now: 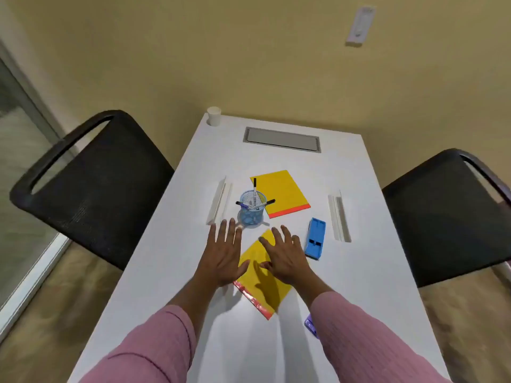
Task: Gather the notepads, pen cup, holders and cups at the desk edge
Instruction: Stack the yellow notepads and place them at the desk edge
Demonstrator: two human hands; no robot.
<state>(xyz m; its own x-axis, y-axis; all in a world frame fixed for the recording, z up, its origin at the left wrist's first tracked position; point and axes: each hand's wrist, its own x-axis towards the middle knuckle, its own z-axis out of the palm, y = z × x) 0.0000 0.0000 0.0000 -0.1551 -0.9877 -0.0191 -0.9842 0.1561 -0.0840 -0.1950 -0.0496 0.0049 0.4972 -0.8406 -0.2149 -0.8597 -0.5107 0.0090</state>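
Two yellow notepads with red binding lie on the white desk (359,286): one (283,193) mid-desk, the other (264,288) nearer me and turned diagonally. A blue mesh pen cup (251,214) with several pens stands between them. White angled holders lie at the left (219,201) and right (339,217). A white paper cup (214,116) sits at the far left corner. My left hand (225,251) hovers flat with fingers spread beside the near notepad, fingertips close to the pen cup. My right hand (284,254) is spread over the near notepad's upper part. Neither hand holds anything.
A blue eraser-like block (315,239) lies right of my right hand. A purple object (312,326) peeks out beside my right sleeve. A grey cable hatch (282,139) is set into the far desk. Black chairs stand at the left (91,186) and right (448,217).
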